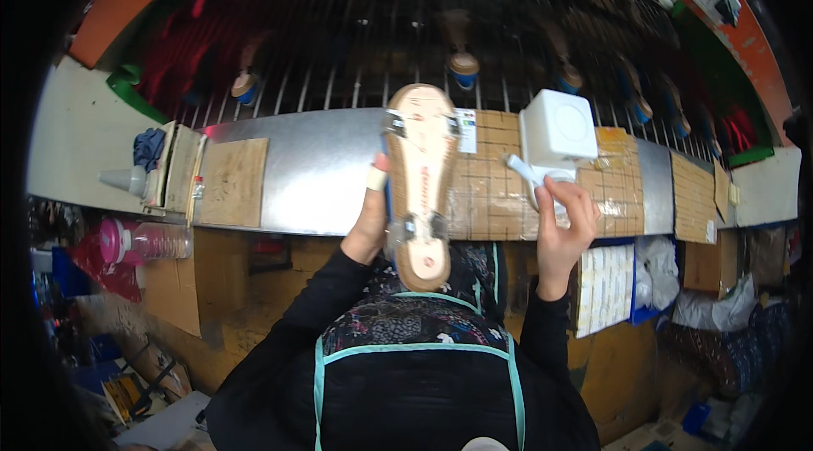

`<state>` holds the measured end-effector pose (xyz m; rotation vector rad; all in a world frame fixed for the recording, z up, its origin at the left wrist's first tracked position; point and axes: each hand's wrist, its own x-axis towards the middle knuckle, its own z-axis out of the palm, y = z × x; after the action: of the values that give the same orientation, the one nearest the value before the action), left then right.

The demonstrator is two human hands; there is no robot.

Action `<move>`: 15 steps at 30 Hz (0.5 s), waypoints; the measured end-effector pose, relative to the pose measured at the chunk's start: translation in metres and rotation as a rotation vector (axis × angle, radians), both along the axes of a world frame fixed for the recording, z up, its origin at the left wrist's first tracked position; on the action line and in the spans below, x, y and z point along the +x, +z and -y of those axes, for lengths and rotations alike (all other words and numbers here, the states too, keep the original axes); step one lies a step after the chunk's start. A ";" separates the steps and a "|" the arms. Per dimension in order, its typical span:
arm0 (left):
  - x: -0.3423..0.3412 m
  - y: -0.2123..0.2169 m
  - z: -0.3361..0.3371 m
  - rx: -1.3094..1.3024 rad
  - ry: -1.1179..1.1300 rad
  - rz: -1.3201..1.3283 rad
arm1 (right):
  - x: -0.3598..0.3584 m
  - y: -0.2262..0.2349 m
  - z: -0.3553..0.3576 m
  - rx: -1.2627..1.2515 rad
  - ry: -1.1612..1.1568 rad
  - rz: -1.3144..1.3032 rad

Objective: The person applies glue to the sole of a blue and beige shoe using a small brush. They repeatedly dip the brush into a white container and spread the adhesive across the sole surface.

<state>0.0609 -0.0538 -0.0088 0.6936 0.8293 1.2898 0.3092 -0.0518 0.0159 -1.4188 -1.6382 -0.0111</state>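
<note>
My left hand (pixel 367 218) is wrapped round the side of a shoe (pixel 421 167), its thumb bound with pale tape. The shoe is bottom up, with a cream underside, a tan rim, dark strap ends folded over the edges and a bit of blue along its left side. To the right, my right hand (pixel 566 226) has thumb and fingertips pinched on a pale handle (pixel 522 170), beside the foot of a white box-shaped container (pixel 559 127) with a round top. The handle's far end is hidden by my fingers.
The metal ledge (pixel 318 180) carries taped cardboard (pixel 487 188). Beyond it, a conveyor of metal rods (pixel 339 91) bears several shoes (pixel 463 66). A grey cone (pixel 124 180) stands left, above a pink-lidded bottle (pixel 152 242). A white-wrapped stack (pixel 605 286) sits below on the right.
</note>
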 end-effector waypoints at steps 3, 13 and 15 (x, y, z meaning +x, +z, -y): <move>0.003 0.011 -0.002 0.093 -0.090 -0.041 | -0.039 0.017 0.009 0.045 0.219 -0.264; -0.005 0.008 0.013 0.358 0.038 -0.489 | -0.075 0.020 0.004 -0.066 0.361 -0.433; -0.008 0.008 0.012 0.401 0.048 -0.548 | -0.076 0.023 -0.002 -0.056 0.358 -0.424</move>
<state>0.0533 -0.0657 -0.0009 1.3953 1.0363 1.3418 0.2330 -0.0500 0.0389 -1.0591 -1.5147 0.5104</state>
